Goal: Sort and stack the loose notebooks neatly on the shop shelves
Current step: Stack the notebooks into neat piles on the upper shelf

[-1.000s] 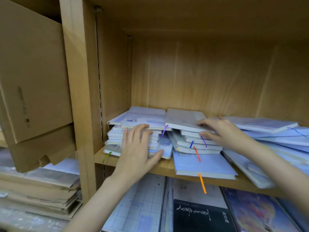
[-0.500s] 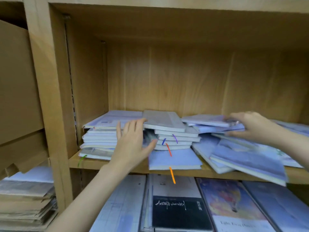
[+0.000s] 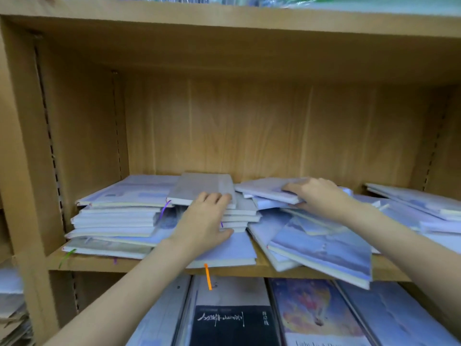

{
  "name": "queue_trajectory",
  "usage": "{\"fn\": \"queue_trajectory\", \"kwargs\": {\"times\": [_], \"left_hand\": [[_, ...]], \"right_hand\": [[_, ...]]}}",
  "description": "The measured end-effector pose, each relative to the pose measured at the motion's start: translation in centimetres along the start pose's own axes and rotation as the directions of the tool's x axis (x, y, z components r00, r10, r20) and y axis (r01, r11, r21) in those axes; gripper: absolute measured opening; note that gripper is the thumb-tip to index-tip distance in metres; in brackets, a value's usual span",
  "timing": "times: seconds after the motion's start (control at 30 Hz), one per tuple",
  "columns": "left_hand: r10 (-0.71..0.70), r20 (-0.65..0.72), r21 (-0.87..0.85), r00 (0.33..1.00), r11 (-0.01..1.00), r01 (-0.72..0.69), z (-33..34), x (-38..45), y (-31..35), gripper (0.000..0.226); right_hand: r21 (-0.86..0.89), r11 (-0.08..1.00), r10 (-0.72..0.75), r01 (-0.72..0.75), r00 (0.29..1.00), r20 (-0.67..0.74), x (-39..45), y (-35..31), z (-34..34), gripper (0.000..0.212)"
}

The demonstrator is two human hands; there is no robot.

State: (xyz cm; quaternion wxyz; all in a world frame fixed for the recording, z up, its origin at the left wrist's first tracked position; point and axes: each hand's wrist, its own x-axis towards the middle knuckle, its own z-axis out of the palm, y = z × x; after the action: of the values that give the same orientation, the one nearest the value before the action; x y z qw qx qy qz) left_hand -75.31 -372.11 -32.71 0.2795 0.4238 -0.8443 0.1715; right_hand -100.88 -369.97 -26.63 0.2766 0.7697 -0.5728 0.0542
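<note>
A wooden shelf (image 3: 154, 264) with a brown back wall holds lots of pale blue notebooks, and another shelf of books sits below it.

The left hand's fingers (image 3: 212, 197) curl over the front edge of a grey notebook (image 3: 202, 187) on top of the middle pile (image 3: 239, 216), and the thumb rests low against the pile's side. So the left hand (image 3: 203, 221) grips that pile near the shelf's front edge. The right hand's fingers (image 3: 293, 188) lie across the top of a tilted notebook (image 3: 264, 189) on the messy heap (image 3: 319, 243) to the right; the thumb looks tucked under it, so the right hand (image 3: 321, 198) seems to hold it.

The neat pile (image 3: 114, 218) sits in the left corner of the shelf. The heap on the right leans over the front edge.

The notebooks look thin, light and a bit bendy, with smooth covers that may slide. It is best to hold one by its long edge, thumb under and fingers on top.
</note>
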Motion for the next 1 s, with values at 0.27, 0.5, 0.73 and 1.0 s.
{"fn": "queue_trajectory", "kwargs": {"times": [0.27,0.5,0.73,1.0], "left_hand": [[-0.017,-0.062,-0.064,0.998,0.998,0.013,-0.6,-1.2,-2.7,0.058],[-0.228,-0.140,-0.232,0.963,0.954,0.192,-1.3,-2.2,-3.6,0.090],[-0.084,-0.187,-0.191,0.979,0.980,0.048,-1.5,-3.0,-4.9,0.073],[0.116,-0.238,0.001,0.964,0.993,-0.120,-0.1,0.4,-3.2,0.034]], "right_hand": [[0.306,0.944,0.271,-0.121,0.813,-0.515,-0.5,2.6,-3.0,0.014],[0.277,0.955,0.224,-0.103,0.864,-0.451,4.0,-6.5,-4.3,0.022],[0.396,0.909,-0.138,0.130,0.990,-0.009,3.9,-8.2,-2.3,0.053],[0.334,0.915,0.098,-0.227,0.927,0.362,1.8,3.2,0.0,0.075]]}}
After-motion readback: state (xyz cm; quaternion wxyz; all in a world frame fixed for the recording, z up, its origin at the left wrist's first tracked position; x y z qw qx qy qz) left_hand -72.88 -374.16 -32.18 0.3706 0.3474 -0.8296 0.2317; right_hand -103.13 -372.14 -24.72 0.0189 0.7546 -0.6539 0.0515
